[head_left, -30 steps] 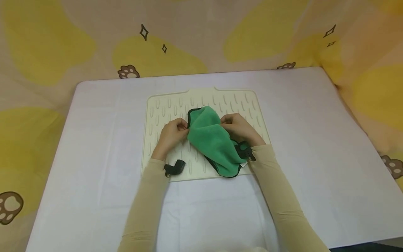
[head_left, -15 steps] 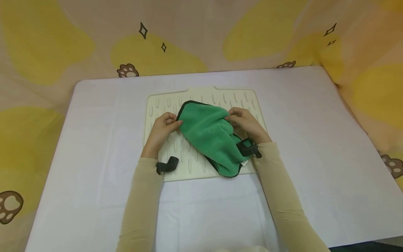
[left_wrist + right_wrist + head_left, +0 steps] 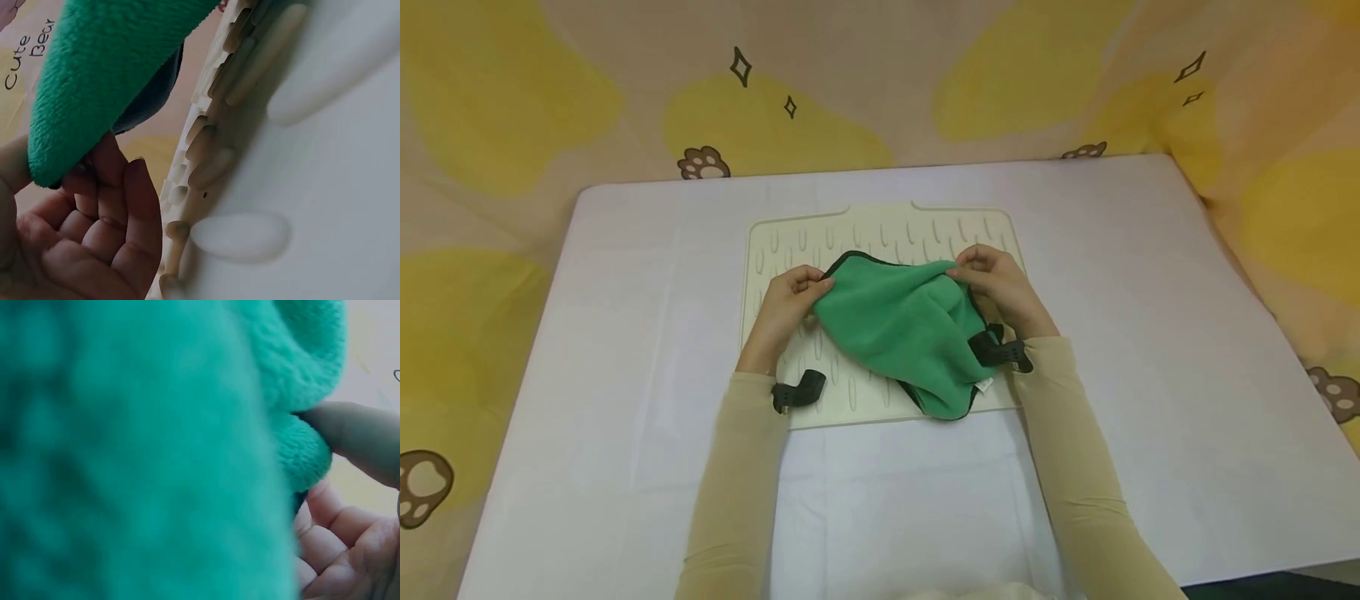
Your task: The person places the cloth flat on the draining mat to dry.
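Green Stands Out on My Feed

Through the head view I get a fleecy green cloth (image 3: 895,317) edged in black, with a small white tag (image 3: 983,385). A flat cream mat (image 3: 835,417) repeats oblong ridges in its own cream. The broad cloth-covered surface (image 3: 602,400) reads plain white. My fabric backdrop (image 3: 865,42) is peach-beige with yellow blotches, brown paw prints (image 3: 426,479) and dark-outlined stars (image 3: 741,67); the left wrist view shows me dark lettering (image 3: 17,62), "Cute Bear". Both long sleeves (image 3: 737,467) are tan.
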A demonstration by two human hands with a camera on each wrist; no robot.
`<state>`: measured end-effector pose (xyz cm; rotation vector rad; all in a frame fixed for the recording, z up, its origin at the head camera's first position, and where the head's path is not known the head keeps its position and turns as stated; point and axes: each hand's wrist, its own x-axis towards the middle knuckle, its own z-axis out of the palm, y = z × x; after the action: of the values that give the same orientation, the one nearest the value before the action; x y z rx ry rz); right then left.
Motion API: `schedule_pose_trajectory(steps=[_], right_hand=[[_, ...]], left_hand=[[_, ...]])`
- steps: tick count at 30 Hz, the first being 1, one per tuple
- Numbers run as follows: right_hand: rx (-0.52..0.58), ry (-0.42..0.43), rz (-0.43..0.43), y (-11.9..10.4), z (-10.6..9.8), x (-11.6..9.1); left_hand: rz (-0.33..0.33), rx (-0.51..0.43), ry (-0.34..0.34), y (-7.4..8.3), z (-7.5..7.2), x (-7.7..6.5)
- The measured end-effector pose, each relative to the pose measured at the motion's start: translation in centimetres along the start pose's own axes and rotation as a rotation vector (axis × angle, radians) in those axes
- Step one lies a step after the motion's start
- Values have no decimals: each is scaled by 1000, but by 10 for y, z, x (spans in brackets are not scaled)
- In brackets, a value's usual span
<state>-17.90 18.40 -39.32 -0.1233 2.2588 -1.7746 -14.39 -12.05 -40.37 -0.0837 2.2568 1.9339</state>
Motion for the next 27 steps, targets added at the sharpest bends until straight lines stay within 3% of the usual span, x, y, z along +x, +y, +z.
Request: schedule_pose_trajectory(steps=[8,12,16,21,27], right_hand=[[-112,4,69,2,-13,-1],[-137,19,72,2,-21,-2],[-124,-35,89,1,-27,-5],[-81,-89,132,0,-26,-5],[-133,-165,39,0,-21,-4]], left_hand=[[18,10,-159,-2,0,-1],[22,66,-200,-3,0,-2],[53,123,-227,-2,1,-1],[70,108,-220,-2,1,-1],[82,71,-156,-2,1,-1]])
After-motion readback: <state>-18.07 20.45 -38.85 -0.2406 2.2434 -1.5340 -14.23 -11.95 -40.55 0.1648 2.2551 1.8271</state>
